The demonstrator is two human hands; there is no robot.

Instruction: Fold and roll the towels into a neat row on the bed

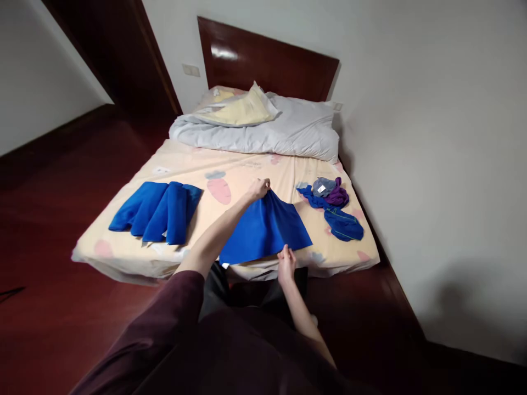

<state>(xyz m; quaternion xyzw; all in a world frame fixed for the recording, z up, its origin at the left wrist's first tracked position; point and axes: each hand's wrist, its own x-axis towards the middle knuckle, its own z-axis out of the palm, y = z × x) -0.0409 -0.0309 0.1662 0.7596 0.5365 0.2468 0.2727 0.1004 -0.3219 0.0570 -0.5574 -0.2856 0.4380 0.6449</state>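
Observation:
A plain blue cloth (263,227) lies partly spread at the near edge of the bed, its far side lifted into a peak, with a small white tag at its near left corner. My left hand (259,188), reaching across the cloth, pinches that raised far edge. At the near edge, my right hand (287,264) has its fingers closed on the hem. Part of the cloth's left side is hidden behind my left forearm.
Several folded blue cloths (154,211) overlap on the bed's left. Crumpled blue, grey and purple garments (337,195) lie at the right. A grey-white quilt (304,129) and yellow pillow (242,109) rest near the headboard (267,57). The wall (432,164) runs close along the right.

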